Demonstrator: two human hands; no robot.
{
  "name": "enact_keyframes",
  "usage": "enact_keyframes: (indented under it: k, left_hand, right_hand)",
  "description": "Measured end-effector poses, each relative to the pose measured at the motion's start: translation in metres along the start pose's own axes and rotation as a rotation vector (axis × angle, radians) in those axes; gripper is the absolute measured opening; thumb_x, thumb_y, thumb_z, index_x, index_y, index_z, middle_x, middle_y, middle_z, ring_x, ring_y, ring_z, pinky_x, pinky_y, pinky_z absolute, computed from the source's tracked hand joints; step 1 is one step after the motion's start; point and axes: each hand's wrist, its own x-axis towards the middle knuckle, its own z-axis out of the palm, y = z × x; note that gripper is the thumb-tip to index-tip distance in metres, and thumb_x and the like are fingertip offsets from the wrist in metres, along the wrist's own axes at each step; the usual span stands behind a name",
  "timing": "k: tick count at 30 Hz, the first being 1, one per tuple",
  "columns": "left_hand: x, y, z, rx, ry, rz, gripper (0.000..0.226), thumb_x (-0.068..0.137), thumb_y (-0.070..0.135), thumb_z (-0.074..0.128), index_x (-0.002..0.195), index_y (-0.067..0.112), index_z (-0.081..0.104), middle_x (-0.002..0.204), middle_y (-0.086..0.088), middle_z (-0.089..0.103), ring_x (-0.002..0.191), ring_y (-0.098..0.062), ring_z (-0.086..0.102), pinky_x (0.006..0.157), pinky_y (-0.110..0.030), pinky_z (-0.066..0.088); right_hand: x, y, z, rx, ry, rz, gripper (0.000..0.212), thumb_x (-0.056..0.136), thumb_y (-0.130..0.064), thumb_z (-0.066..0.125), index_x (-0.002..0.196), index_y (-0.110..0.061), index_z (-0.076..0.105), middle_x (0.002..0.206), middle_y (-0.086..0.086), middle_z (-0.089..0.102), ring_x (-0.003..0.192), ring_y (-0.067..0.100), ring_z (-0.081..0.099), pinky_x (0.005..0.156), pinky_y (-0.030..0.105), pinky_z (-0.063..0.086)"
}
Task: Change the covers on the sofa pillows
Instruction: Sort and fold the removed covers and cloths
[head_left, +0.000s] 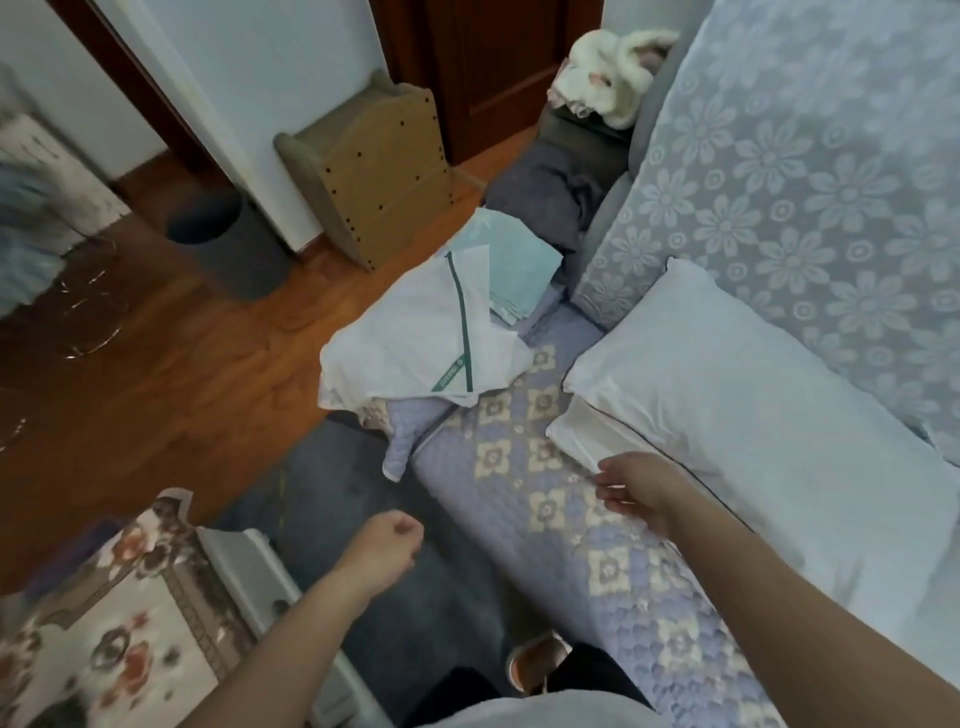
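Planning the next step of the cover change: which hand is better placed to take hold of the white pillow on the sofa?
The right hand. It hovers open at the white pillow's near edge, while the left hand hangs curled over the floor, off the sofa.

Two hands: left (387, 545), right (636, 486). One white pillow (753, 415) on the sofa (545, 499). One white cover (415, 332), one teal cover (511, 260), one bin (228, 244), one plush toy (613, 73).

Bare quilted seat (524, 499) between white pillow (737, 395) and crumpled cover (415, 338)
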Motion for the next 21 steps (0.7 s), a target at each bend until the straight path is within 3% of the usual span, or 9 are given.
enact_keyframes:
  k: [2,5,10,13,16,19,21]
  left_hand:
    - [0.035,0.009,-0.017,0.115,0.046,0.059,0.008,0.095,0.022,0.059,0.097,0.024,0.067,0.096,0.005,0.07,0.09,-0.014,0.067,0.073,-0.026,0.046]
    - [0.092,0.016,-0.037,0.25,0.056,0.115,0.026,0.096,0.026,0.058,0.121,0.019,0.061,0.112,0.0,0.065,0.099,-0.016,0.062,0.074,-0.024,0.042]
    - [0.223,0.031,-0.088,0.775,0.151,0.241,0.039,0.094,0.035,0.059,0.125,0.012,0.051,0.122,-0.014,0.055,0.116,-0.035,0.055,0.089,-0.045,0.05]
    - [0.314,0.036,-0.12,0.951,0.179,0.336,0.036,0.087,0.029,0.068,0.114,0.01,0.054,0.112,-0.015,0.055,0.106,-0.037,0.055,0.078,-0.047,0.051]
    - [0.382,0.044,-0.142,1.17,0.002,0.36,0.05,0.08,0.042,0.074,0.115,0.014,0.051,0.108,-0.011,0.053,0.101,-0.033,0.055,0.078,-0.047,0.051]
    - [0.43,0.046,-0.148,1.333,-0.101,0.495,0.066,0.074,0.063,0.069,0.117,0.018,0.046,0.109,-0.009,0.05,0.098,-0.029,0.054,0.075,-0.042,0.049]
    - [0.442,0.046,-0.149,1.345,-0.092,0.546,0.064,0.066,0.058,0.076,0.107,0.014,0.055,0.096,-0.011,0.053,0.082,-0.03,0.056,0.065,-0.039,0.048]
  right_hand:
    - [0.016,-0.021,0.016,-0.041,-0.002,0.018,0.009,0.096,-0.009,0.054,0.099,-0.006,0.061,0.089,0.011,0.065,0.071,0.021,0.061,0.064,0.028,0.052]
    - [0.033,-0.045,0.043,-0.111,0.001,0.012,0.011,0.097,-0.012,0.055,0.102,-0.005,0.062,0.089,0.011,0.066,0.074,0.022,0.062,0.07,0.031,0.054]
    - [0.081,-0.063,0.098,-0.126,-0.004,0.097,0.015,0.098,-0.013,0.056,0.105,-0.003,0.063,0.088,0.011,0.067,0.072,0.021,0.062,0.068,0.029,0.054]
    - [0.126,-0.069,0.142,-0.065,0.093,0.202,0.017,0.096,-0.01,0.054,0.107,0.0,0.063,0.086,0.011,0.066,0.065,0.02,0.06,0.064,0.028,0.053]
    - [0.176,-0.082,0.19,-0.013,0.166,0.31,0.016,0.094,-0.008,0.053,0.106,-0.003,0.062,0.091,0.011,0.067,0.068,0.02,0.064,0.07,0.031,0.057]
    - [0.228,-0.095,0.23,0.075,0.156,0.382,0.025,0.092,-0.015,0.062,0.116,-0.011,0.057,0.112,0.01,0.063,0.094,0.025,0.066,0.081,0.037,0.06]
    - [0.258,-0.104,0.252,0.209,0.191,0.441,0.036,0.091,-0.02,0.067,0.123,-0.017,0.051,0.123,0.007,0.053,0.111,0.03,0.057,0.086,0.041,0.058]
